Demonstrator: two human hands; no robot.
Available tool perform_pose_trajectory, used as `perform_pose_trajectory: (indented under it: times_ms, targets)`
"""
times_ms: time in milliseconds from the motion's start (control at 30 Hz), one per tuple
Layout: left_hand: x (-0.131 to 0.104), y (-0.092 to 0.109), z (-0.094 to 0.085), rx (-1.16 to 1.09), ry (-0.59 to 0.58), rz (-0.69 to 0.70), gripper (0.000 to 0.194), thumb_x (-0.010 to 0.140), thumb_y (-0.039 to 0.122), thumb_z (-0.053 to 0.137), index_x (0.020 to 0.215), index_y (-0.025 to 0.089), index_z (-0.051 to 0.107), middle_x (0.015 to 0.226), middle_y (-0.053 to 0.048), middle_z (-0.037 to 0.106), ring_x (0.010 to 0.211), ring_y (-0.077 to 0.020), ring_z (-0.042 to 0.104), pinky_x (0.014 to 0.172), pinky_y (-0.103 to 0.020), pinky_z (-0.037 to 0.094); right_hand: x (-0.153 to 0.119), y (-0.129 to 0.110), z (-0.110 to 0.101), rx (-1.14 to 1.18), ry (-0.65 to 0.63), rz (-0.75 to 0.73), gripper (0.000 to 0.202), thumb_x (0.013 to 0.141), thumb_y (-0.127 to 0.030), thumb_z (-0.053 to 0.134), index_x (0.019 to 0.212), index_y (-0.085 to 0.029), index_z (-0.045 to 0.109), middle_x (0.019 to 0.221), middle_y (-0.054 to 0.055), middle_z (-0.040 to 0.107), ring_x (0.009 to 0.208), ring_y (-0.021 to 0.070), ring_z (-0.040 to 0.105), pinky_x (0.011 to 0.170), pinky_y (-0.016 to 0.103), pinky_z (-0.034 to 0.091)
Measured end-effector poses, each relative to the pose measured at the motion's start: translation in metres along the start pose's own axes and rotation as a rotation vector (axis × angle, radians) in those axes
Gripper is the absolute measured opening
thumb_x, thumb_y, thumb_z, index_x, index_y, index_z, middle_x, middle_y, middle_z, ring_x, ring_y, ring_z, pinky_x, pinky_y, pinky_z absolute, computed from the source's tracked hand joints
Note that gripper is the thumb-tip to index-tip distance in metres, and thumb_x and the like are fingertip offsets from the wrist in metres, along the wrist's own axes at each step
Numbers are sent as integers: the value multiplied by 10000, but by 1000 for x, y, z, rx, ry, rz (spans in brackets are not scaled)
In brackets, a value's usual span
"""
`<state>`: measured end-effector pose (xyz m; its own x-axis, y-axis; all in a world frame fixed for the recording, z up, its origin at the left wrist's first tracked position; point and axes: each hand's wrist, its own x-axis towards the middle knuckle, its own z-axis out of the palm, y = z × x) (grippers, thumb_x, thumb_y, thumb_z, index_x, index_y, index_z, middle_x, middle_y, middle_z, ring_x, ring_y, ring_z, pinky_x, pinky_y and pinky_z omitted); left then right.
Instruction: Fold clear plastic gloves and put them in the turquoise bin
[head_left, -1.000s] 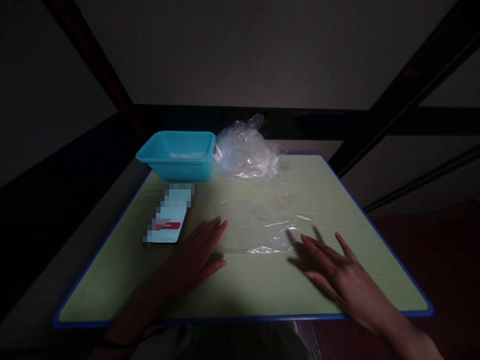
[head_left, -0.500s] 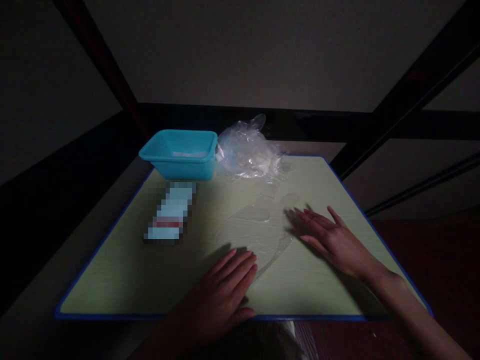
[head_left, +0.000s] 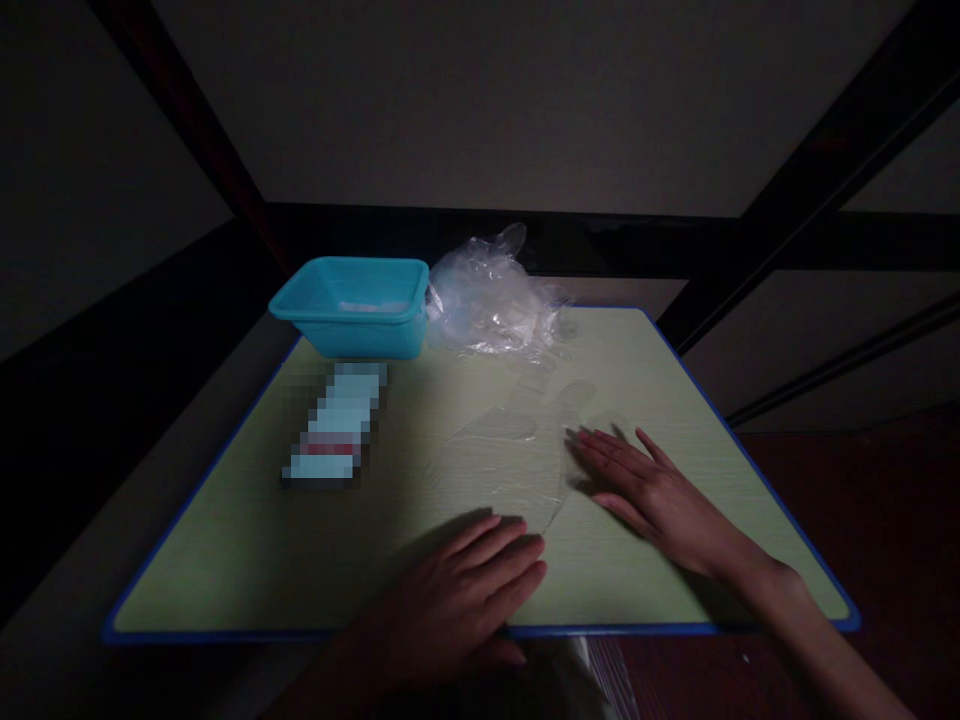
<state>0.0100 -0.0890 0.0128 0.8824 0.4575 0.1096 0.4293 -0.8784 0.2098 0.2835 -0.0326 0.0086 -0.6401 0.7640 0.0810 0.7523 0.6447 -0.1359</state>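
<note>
A clear disposable plastic glove (head_left: 499, 465) lies flat on the table, its finger lobes spread toward the back and right. My left hand (head_left: 480, 590) rests palm down at the glove's near end, fingers outstretched and holding nothing. At the glove's right side, my right hand (head_left: 645, 490) is also palm down with its fingers stretched out. Its fingertips are at the glove's right edge; whether they press on the film I cannot tell.
The pale yellow table (head_left: 247, 560) has a blue rim. At the back left stands a blue plastic basin (head_left: 367, 335) with something whitish inside. Beside it sits a crumpled clear plastic bag (head_left: 491, 300). A blurred-out flat rectangular object (head_left: 337, 420) lies in front of the basin.
My left hand has slid a little right and nearer to me. My right hand has shifted slightly left and nearer, and more of the glove's right-hand fingers shows spread out.
</note>
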Motion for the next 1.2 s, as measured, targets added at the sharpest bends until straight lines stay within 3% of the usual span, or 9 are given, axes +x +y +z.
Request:
perform_pose_trajectory:
  times_ms: [300, 500, 833, 1200]
  targets:
    - [4, 6, 6, -10, -39, 44, 530, 918, 515, 361, 1300, 152, 417, 1387, -64, 442, 1286, -214, 362, 1082, -377, 255, 4, -6, -1, 34, -54, -18, 475, 940, -350, 379, 1393, -237, 291, 1422, 66, 363, 1302, 238, 341, 1037, 569, 267]
    - [8, 8, 6, -5, 2, 57, 475, 890, 473, 466, 1249, 160, 464, 1354, -88, 478, 1248, -208, 418, 1072, -362, 279, 1, -10, 0, 35, -54, -92, 465, 940, -347, 384, 1381, -211, 325, 1430, 84, 346, 1314, 244, 316, 1043, 570, 257]
    - [1, -2, 15, 118, 32, 3, 548, 900, 508, 419, 1286, 120, 423, 1371, -156, 440, 1273, -276, 385, 1030, -414, 317, -12, -22, 1, 50, -96, -209, 541, 927, -399, 405, 1402, -176, 271, 1438, 100, 316, 1325, 265, 282, 1042, 573, 269]
    - [8, -3, 11, -2, 15, -8, 503, 903, 496, 429, 1250, 134, 469, 1358, -69, 479, 1266, -246, 389, 1039, -401, 304, -14, -22, 8, 100, -119, -188, 608, 928, -414, 401, 1433, -200, 138, 1445, 93, 306, 1329, 248, 277, 1073, 549, 215]
